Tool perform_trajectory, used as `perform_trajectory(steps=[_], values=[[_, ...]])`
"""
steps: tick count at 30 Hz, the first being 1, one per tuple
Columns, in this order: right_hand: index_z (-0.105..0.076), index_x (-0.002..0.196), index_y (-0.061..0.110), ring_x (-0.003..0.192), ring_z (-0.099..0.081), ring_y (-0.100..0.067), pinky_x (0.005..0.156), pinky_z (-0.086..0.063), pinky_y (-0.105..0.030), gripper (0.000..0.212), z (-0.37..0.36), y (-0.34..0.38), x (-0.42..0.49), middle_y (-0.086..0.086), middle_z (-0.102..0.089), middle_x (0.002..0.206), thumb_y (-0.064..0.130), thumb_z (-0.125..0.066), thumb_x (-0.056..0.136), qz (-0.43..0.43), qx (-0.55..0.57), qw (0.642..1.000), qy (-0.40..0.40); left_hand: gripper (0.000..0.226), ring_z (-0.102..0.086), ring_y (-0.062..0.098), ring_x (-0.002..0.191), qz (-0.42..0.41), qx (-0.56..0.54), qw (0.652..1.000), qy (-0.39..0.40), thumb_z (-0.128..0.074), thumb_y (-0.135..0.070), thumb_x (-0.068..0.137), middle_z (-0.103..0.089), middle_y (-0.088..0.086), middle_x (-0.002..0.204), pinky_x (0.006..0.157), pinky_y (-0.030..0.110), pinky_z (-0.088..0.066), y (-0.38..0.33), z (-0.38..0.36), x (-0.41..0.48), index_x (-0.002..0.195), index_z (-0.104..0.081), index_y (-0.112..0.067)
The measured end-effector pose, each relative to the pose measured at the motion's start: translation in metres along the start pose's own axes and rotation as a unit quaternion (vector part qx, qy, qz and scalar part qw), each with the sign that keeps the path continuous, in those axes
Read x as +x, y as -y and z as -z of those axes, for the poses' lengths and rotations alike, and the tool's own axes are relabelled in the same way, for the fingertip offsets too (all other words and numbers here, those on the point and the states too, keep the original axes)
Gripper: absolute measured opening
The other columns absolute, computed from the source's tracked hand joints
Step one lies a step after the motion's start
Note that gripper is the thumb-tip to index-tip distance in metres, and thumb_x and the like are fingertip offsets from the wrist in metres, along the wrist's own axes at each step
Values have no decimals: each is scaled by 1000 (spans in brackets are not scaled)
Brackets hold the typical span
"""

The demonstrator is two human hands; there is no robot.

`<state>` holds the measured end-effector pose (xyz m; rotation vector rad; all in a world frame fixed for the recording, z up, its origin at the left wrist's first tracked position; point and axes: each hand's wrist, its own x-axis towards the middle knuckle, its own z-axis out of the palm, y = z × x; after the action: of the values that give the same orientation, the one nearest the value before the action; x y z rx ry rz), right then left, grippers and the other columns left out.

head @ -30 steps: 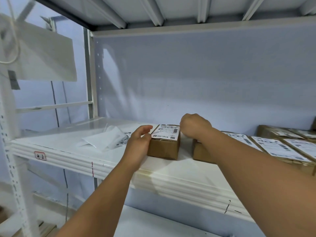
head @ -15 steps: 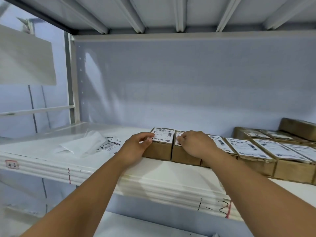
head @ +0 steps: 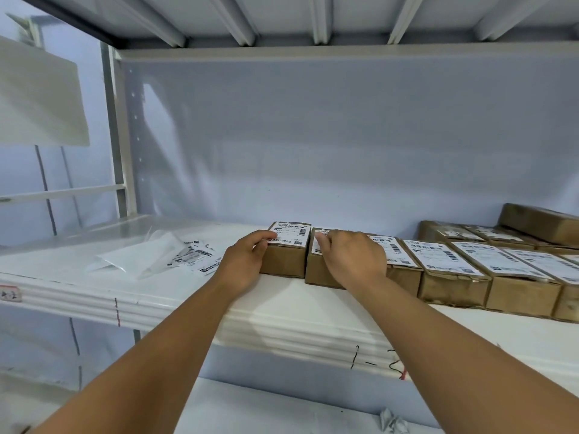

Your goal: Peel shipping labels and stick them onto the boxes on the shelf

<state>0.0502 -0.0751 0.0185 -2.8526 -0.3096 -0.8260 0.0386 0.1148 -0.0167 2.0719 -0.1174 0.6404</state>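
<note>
Small brown cardboard box (head: 285,264) has slid right up to the next labelled box (head: 319,274).
Left hand (head: 247,261) grips its 9 o'clock side, right hand (head: 354,258) lies flat on the neighbour; loose white labels (head: 200,256) at 9 o'clock, nearer left.

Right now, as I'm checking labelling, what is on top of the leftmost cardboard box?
A barcoded shipping label covers most of the top. The left hand grips the cardboard box at its left side; its fingers hide the label's left edge.
</note>
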Motion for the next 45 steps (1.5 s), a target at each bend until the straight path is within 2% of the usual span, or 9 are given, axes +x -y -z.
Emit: perform_trajectory(steps=[4, 10, 15, 21, 26, 29, 33, 37, 45], values=[[-63, 101, 18, 102, -57, -27, 78, -43, -34, 65, 4, 2, -15, -5, -65, 100, 68, -22, 91, 25, -47, 999, -2, 27, -51, 19, 83, -5, 22, 1000, -7, -36, -17, 101, -61, 1, 103, 60, 14, -35, -6, 1, -5, 100, -60, -27], [-60, 111, 15, 111, -52, -29, 92, -38, -37, 63, 0, 6, -15, -8, -63, 112, 61, -20, 95, 28, -61, 998, 18, 27, -54, 21, 88, -23, 20, 1000, 6, -35, -18, 102, -63, 2, 105, 62, 15, -36, -8, 1, -7, 98, -59, -29], [-59, 110, 15, 109, -53, -28, 90, -40, -37, 60, -2, 5, -16, -7, -63, 111, 59, -21, 96, 27, -48, 998, 17, 25, -55, 20, 92, -21, -6, 999, 27, -38, -21, 101, -63, 2, 111, 69, 23, -38, -7, 3, -4, 99, -60, -32], [-50, 127, 19, 122, -44, -27, 100, -32, -38, 55, 3, -7, -28, -8, -57, 125, 56, -22, 97, 42, -35, 999, -2, 29, -34, 27, 132, -136, 208, 967, -50, -50, -24, 93, -42, 6, 143, 108, 35, -29, -14, -5, -13, 120, -61, -22], [-50, 127, 19, 120, -44, -26, 94, -39, -38, 43, 23, -34, -32, -8, -57, 123, 46, -36, 97, 36, 16, 999, -28, 31, -57, 36, 110, -296, 292, 905, -85, -46, -17, 81, -63, 12, 120, 86, 43, -51, -66, -31, -13, 100, -69, -10], [-54, 124, 18, 118, -46, -26, 88, -44, -38, 37, 39, -56, -31, -8, -58, 119, 40, -42, 97, -11, 98, 994, -55, 33, -54, 34, 117, -322, 319, 890, -55, -54, -11, 77, -61, 12, 125, 83, 45, -53, -108, -61, -11, 108, -67, -10], [-53, 125, 14, 116, -47, -28, 84, -45, -36, 34, 54, -102, -29, -11, -58, 118, 28, -47, 95, -19, 67, 995, -69, 46, -32, 22, 134, -277, 388, 878, 39, -45, -18, 90, -40, 2, 146, 95, 37, -41, -156, -108, -9, 136, -43, -21], [-54, 125, 12, 115, -47, -32, 87, -44, -37, 36, 71, -159, -28, -14, -58, 117, 23, -49, 91, -60, 32, 997, -48, 45, -44, 25, 120, -277, 415, 863, 77, -45, -16, 90, -52, 5, 130, 82, 36, -44, -197, -156, -6, 134, -44, -19], [-51, 126, 17, 113, -52, -31, 92, -47, -36, 42, 87, -271, -9, -13, -56, 123, 20, -55, 84, -160, 47, 986, 29, 41, -49, 27, 114, -220, 407, 872, 158, -43, -15, 90, -53, 8, 126, 78, 35, -42, -237, -240, 23, 130, -47, -19]])
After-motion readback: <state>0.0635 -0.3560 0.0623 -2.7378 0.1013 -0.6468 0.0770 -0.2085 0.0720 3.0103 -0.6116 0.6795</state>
